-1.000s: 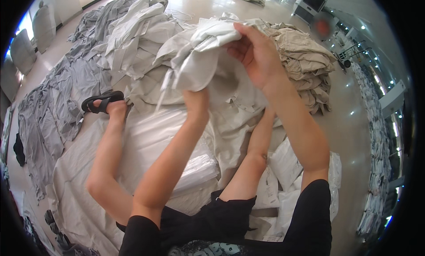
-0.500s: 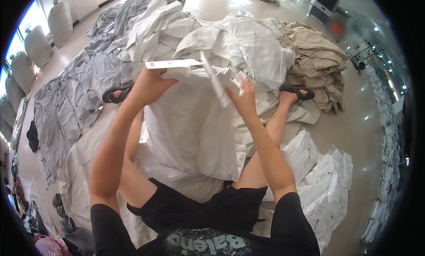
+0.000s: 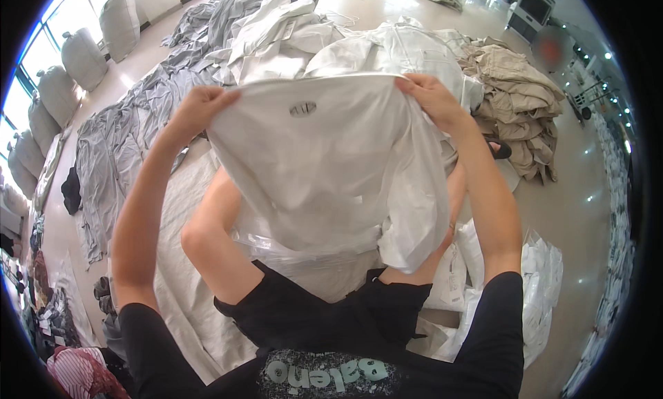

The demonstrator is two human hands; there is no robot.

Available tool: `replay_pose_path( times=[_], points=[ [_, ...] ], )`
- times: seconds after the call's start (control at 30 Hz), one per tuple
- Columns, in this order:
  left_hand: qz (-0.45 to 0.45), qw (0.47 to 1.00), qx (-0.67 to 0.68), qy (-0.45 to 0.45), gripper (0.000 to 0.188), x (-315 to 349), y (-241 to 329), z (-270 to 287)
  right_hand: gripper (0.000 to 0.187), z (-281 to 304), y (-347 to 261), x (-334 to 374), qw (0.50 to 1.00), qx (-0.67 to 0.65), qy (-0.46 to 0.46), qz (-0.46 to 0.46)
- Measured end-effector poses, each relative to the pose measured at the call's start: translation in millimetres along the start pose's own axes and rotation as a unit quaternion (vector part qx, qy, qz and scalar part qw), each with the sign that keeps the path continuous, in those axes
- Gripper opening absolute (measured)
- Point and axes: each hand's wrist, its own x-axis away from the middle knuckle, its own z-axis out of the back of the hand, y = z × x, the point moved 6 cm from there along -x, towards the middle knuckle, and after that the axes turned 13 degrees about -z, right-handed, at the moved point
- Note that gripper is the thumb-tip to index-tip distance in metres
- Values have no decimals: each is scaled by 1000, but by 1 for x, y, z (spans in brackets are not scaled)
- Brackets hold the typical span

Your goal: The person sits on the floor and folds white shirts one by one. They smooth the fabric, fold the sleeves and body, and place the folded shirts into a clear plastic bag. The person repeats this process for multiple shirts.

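A white garment (image 3: 318, 157) is stretched wide between my two hands above my lap, its top edge pulled nearly straight. A small dark oval mark shows near that edge; whether it is a shirt or another piece, I cannot tell. My left hand (image 3: 206, 108) grips the upper left corner, fingers closed on the cloth. At the upper right corner my right hand (image 3: 434, 99) pinches the fabric with the thumb on the near side. Loose folds hang down on the right, beside my right leg. Under the garment, clear plastic packaging (image 3: 276, 246) lies between my legs.
Heaps of grey clothes (image 3: 131, 140), white clothes (image 3: 387, 50) and beige clothes (image 3: 518, 88) lie beyond my legs. Plastic-bagged white garments (image 3: 542, 281) are piled to my right. Stuffed sacks (image 3: 83, 57) line the window side. Pale cloth (image 3: 183, 281) covers the floor under me.
Both hands have moved apart, spreading the white garment out wide. The white tags seen at its top are now out of sight, and the dark oval mark has come into view.
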Motion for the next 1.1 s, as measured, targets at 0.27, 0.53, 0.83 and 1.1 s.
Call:
replay_pose_path(
  times=[0.27, 0.53, 0.83, 1.1],
  points=[
    [-148, 980, -30, -132, 27, 80, 21, -71, 32, 23, -6, 75, 995, 28, -14, 94],
    [-98, 993, -68, 1, 55, 75, 30, 33, 38, 72, -22, 91, 991, 73, -107, 31],
    [-117, 963, -183, 162, 34, -116, -125, 2, 54, 114, 39, -130, 946, 130, 214, 204],
    [44, 957, -150, -244, 51, 112, -182, -215, 60, -19, 305, -25, 885, 445, 133, 33]
  ],
)
